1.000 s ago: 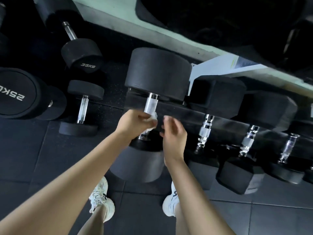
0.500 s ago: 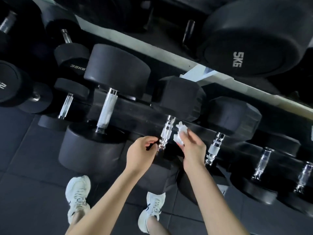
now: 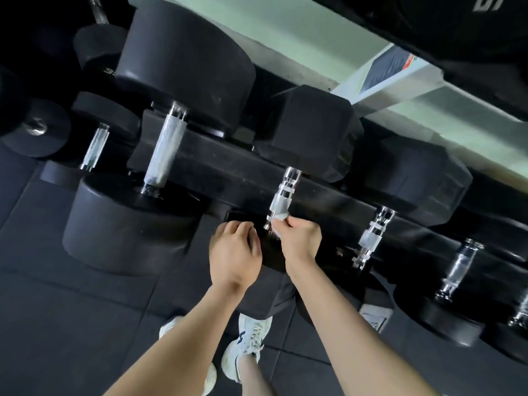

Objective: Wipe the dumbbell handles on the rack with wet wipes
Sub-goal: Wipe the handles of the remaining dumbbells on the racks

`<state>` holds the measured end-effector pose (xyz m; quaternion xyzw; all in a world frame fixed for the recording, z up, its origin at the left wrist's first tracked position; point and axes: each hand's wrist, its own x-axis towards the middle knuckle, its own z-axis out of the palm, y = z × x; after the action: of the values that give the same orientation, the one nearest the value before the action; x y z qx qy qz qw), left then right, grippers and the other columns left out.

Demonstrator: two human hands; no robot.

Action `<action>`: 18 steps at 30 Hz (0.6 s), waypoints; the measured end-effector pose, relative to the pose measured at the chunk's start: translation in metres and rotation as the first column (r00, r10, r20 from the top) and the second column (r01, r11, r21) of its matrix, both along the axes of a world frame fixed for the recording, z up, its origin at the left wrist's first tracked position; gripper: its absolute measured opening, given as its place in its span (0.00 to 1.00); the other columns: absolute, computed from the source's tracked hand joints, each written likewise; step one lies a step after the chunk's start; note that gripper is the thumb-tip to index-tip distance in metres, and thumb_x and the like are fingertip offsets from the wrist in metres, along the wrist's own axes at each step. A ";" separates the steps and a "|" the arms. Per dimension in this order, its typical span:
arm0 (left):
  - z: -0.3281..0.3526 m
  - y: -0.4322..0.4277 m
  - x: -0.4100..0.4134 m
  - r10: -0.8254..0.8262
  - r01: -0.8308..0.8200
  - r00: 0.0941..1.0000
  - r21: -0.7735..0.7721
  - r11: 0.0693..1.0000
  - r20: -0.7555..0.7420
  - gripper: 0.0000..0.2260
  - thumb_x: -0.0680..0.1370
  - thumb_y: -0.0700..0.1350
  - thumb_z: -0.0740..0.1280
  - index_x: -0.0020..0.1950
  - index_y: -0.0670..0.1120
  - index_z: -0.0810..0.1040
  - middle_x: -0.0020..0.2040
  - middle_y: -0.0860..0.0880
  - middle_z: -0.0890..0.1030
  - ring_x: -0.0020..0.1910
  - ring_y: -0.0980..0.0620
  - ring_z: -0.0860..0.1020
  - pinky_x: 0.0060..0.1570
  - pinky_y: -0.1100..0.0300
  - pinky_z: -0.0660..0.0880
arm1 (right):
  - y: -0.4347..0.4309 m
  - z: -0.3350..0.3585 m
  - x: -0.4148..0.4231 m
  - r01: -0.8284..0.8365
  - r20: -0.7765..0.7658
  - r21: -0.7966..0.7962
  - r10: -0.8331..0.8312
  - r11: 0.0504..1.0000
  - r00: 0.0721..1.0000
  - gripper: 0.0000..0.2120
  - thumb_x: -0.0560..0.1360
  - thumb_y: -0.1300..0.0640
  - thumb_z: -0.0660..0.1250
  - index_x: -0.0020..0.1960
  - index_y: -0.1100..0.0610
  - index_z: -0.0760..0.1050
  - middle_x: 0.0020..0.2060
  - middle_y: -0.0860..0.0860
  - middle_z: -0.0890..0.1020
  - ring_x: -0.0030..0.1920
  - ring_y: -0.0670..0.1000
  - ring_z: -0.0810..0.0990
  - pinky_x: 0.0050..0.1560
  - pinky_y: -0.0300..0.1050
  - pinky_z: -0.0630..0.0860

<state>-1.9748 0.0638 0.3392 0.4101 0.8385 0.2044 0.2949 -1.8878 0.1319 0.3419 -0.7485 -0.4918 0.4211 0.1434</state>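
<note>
A black rack [image 3: 228, 167] carries a row of dumbbells. The big round dumbbell [image 3: 183, 61] lies across its left end. Just right of it rests a hex dumbbell [image 3: 308, 130], with more hex dumbbells [image 3: 414, 178] farther right. Dark floor [image 3: 71, 324] tiles spread below it.

The wipe [image 3: 281, 219] is no longer in the left hand [image 3: 234, 252] on the large round dumbbell's handle [image 3: 165, 150], which now stands bare. It sits in the right hand [image 3: 300, 238], pressed against the lower end of the hex dumbbell's handle [image 3: 281, 199]; half a second ago it was held just beside it. The left hand now sits slightly left of that handle, fingers curled; whether they touch anything is unclear.
</note>
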 end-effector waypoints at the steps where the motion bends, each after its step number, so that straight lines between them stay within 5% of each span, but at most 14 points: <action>1: -0.001 0.000 0.000 -0.001 0.001 1.000 0.006 1.000 0.001 0.19 0.75 0.47 0.52 0.45 0.43 0.82 0.41 0.46 0.83 0.44 0.42 0.79 0.45 0.52 0.77 | 0.013 0.004 -0.007 0.027 0.037 0.094 -0.030 0.995 0.999 0.24 0.71 0.59 0.71 0.21 0.56 0.63 0.15 0.48 0.63 0.21 0.45 0.61 0.25 0.37 0.58; 4: -0.003 -0.002 0.001 0.024 -0.025 0.999 0.010 1.000 0.030 0.21 0.75 0.48 0.51 0.49 0.42 0.82 0.44 0.46 0.83 0.47 0.42 0.79 0.48 0.52 0.76 | 0.053 0.010 -0.027 0.166 0.028 0.309 -0.183 0.936 0.983 0.22 0.70 0.59 0.70 0.23 0.55 0.63 0.16 0.48 0.60 0.21 0.46 0.63 0.26 0.34 0.58; 9: -0.001 -0.002 0.001 0.040 -0.041 0.998 0.020 0.999 0.058 0.18 0.75 0.45 0.52 0.45 0.42 0.81 0.40 0.46 0.83 0.44 0.41 0.79 0.43 0.52 0.76 | -0.003 0.005 -0.018 0.074 0.105 0.044 -0.078 0.996 0.991 0.20 0.70 0.54 0.73 0.25 0.56 0.68 0.22 0.44 0.71 0.22 0.44 0.67 0.24 0.31 0.63; 12: -0.002 -0.003 0.001 0.035 -0.036 0.998 0.037 0.999 0.049 0.20 0.75 0.47 0.51 0.46 0.41 0.81 0.42 0.45 0.83 0.46 0.41 0.78 0.45 0.51 0.76 | 0.011 0.004 -0.017 0.063 0.131 0.070 -0.072 0.996 0.989 0.18 0.67 0.55 0.75 0.25 0.57 0.69 0.22 0.45 0.71 0.22 0.43 0.66 0.25 0.32 0.60; 16: -0.003 -0.003 0.002 0.053 -0.056 0.998 0.062 0.997 0.042 0.20 0.75 0.46 0.51 0.46 0.41 0.81 0.42 0.45 0.83 0.46 0.41 0.78 0.46 0.52 0.75 | 0.059 0.003 -0.031 0.251 -0.027 0.186 -0.250 0.950 0.968 0.10 0.67 0.55 0.76 0.35 0.59 0.77 0.31 0.49 0.79 0.30 0.43 0.74 0.31 0.26 0.68; 18: -0.004 -0.004 0.002 0.051 -0.054 0.998 0.067 0.996 0.043 0.19 0.75 0.46 0.51 0.44 0.41 0.81 0.40 0.45 0.83 0.45 0.41 0.78 0.45 0.53 0.75 | 0.050 -0.002 -0.024 0.309 -0.125 0.074 -0.298 0.948 0.946 0.11 0.67 0.54 0.77 0.39 0.60 0.80 0.35 0.50 0.82 0.35 0.46 0.78 0.38 0.36 0.75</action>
<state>-1.9730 0.0597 0.3356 0.3934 0.8353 0.2491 0.2924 -1.9121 0.1818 0.3396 -0.7830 -0.3809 0.4121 0.2685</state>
